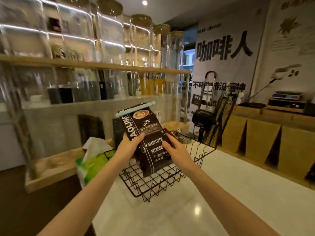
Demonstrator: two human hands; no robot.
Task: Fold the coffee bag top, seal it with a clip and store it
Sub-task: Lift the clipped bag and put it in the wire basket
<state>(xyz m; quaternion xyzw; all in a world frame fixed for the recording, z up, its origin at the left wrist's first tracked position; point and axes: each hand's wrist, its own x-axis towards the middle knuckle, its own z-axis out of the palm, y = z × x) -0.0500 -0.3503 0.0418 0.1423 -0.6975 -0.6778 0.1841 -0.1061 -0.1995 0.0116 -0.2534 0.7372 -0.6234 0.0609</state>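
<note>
The coffee bag (150, 142) is a dark brown, glossy pouch printed with white lettering down its front and side, a small picture of a latte cup near its top, and a paler label panel just below that. Its top is folded over and a pale blue clip (135, 109) runs across the fold, sticking out past the bag at both ends. The bag stands roughly upright with its long axis running from bottom to top, leaning so that the clipped top tips up and to the left, away from the camera, while its base points down toward the black wire basket (196, 147). The printed front faces the camera. The bag is held in the air over the basket, its lower end dipping inside the basket's rim; whether the base touches the wire floor cannot be told. The left hand (131, 145) has its grip clamped on the bag's left edge at mid-height, thumb across the front. The right hand (173, 147) is closed on the right edge at about the same height, fingers pressing the front panel. The basket sits on a white worktop (221, 193), with a green and white tissue pack (92, 160) just beside it on the left.
</note>
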